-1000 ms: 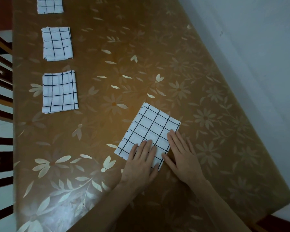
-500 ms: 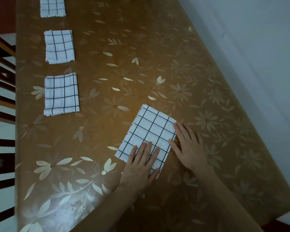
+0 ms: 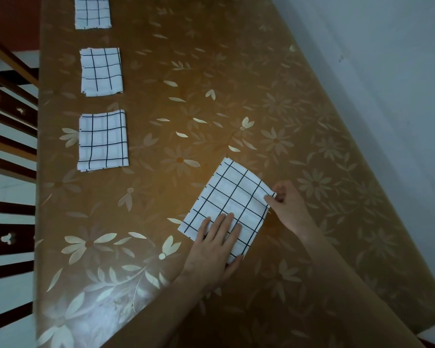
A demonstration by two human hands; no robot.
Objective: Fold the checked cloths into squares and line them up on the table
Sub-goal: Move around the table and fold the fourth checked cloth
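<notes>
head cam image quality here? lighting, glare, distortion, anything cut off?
Head view: dim overall, with a warm pool of light mid-table and pale glare on the near-left corner; wide-angle bending tilts the table edges; the cloth under the left hand and pinched by the right hand is sharp, grid readable; the farthest cloth is cropped by the top edge.

Left hand [image 3: 215,243] presses flat on the folded checked cloth [image 3: 227,199]; right hand [image 3: 288,204] pinches its right corner.
</notes>
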